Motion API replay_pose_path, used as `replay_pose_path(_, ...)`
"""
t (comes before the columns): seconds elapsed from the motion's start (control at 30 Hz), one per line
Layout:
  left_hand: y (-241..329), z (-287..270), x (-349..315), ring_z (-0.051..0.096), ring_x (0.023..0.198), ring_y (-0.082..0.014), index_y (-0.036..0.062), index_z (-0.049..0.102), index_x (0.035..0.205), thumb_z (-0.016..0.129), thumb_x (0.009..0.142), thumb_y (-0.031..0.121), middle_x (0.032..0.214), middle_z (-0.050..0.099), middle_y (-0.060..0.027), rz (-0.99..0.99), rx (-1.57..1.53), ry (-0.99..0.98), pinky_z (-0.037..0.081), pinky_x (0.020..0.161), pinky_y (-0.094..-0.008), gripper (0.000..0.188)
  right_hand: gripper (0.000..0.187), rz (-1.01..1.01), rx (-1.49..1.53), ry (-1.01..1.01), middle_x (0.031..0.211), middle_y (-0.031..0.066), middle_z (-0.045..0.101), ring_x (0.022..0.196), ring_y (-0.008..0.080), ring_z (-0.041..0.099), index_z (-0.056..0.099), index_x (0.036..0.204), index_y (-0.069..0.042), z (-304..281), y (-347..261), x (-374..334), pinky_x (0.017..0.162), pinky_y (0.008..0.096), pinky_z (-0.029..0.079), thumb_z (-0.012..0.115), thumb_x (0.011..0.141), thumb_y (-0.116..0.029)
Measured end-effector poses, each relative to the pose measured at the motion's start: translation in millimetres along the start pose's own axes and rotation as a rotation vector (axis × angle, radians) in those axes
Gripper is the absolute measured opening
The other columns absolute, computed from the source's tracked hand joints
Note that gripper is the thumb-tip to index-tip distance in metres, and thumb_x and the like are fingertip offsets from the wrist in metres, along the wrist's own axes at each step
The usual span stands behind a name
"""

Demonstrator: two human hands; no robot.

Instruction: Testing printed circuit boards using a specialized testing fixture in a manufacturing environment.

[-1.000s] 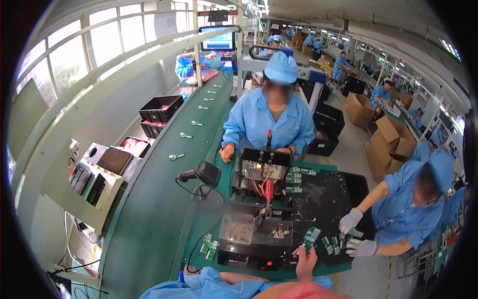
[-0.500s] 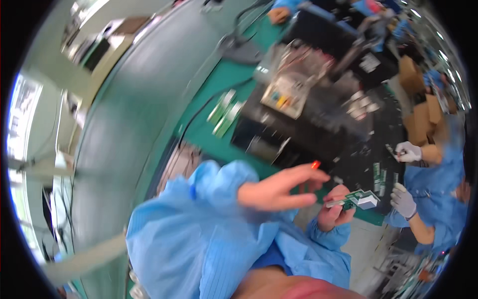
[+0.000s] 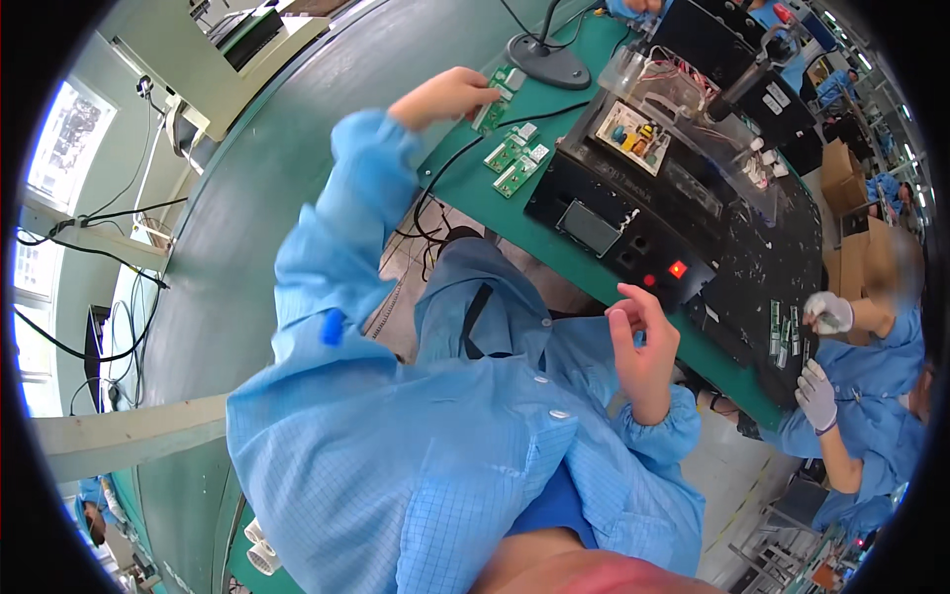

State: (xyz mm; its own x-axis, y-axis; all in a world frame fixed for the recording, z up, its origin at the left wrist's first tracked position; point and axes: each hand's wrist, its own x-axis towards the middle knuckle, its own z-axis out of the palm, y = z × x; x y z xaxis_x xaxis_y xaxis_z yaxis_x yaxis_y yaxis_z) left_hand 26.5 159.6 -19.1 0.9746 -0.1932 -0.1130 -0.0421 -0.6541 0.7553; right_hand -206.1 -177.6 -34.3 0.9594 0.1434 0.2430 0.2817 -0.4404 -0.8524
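My left hand (image 3: pixel 450 97) reaches out to the far left side of the green bench, fingers pinched at the edge of a green circuit board (image 3: pixel 488 117) with a pale block on one end. Its fingertips partly cover that board. Two similar boards lie just nearer on the bench, a first green board (image 3: pixel 508 150) and a second green board (image 3: pixel 519 172). My right hand (image 3: pixel 645 346) is raised in front of the black test box (image 3: pixel 633 213), palm turned inward, thumb and fingers apart, with nothing in it. A red light glows on the box's front beyond it.
Atop the box sits a yellowish component board (image 3: pixel 633 139) beside a clear cover and a lever. A black cable (image 3: pixel 455 158) crosses the green bench (image 3: pixel 584 262) near a dark lamp base (image 3: pixel 549 61). At right, a co-worker's gloved hands (image 3: pixel 819 396) are near several narrow boards (image 3: pixel 783 332).
My left hand has moved away to the far left, onto the circuit board there. The board with a white block has left my right hand, whose fingers have spread. The view has shifted.
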Motion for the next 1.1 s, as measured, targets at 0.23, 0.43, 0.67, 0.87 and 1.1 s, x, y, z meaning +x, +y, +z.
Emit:
replay_pose_path(0.23,-68,-1,113,0.066,0.071,-0.0202,0.0023,0.073,0.087,0.062,0.086,0.034,0.076,0.069,-0.0109,0.042,0.433,-0.174,0.053,0.065,-0.0386,0.034,0.017,0.028,-0.138,0.139,0.081,0.0055,0.067,0.068,0.0099,0.059,0.067,0.108,-0.001,-28,17,-23,0.060,0.0244,0.046,0.064,0.092,-0.008)
replay_pose_path(0.43,-59,31,96,0.065,0.090,-0.0349,0.0015,0.064,0.120,0.071,0.082,0.045,0.092,0.066,-0.0210,0.166,0.546,-0.021,0.051,0.081,-0.0422,0.059,0.016,0.206,-0.247,0.435,0.084,0.0080,0.068,0.068,0.0143,0.061,0.068,0.104,-0.002,-85,60,-53,0.060,0.0273,0.048,0.066,0.090,-0.009)
replay_pose_path(0.67,-67,40,101,0.063,0.090,-0.0327,0.0041,0.065,0.120,0.069,0.086,0.039,0.098,0.062,-0.0198,0.204,0.535,0.016,0.050,0.081,-0.0414,0.049,0.021,-0.025,-0.794,0.702,0.103,0.0133,0.069,0.097,0.0333,0.063,0.066,0.108,-0.003,-184,133,-46,0.084,0.0395,0.050,0.066,0.090,-0.015)
replay_pose_path(0.87,-39,38,65,0.064,0.092,-0.0295,0.0033,0.068,0.113,0.063,0.093,0.028,0.104,0.064,-0.0166,0.306,0.395,0.349,0.050,0.082,-0.0378,0.032,0.030,0.316,-1.142,0.364,0.113,0.0165,0.065,0.105,0.0364,0.060,0.064,0.115,-0.005,-235,174,-16,0.091,0.0447,0.049,0.063,0.091,-0.023)
replay_pose_path(1.1,49,37,17,0.060,0.093,-0.0143,0.0048,0.069,0.111,0.059,0.098,0.019,0.099,0.066,-0.0062,0.492,0.128,0.501,0.048,0.076,-0.0291,0.022,0.031,0.308,-0.719,0.086,0.106,0.0159,0.062,0.098,0.0342,0.060,0.063,0.121,-0.006,-225,143,10,0.085,0.0409,0.048,0.058,0.093,-0.017)
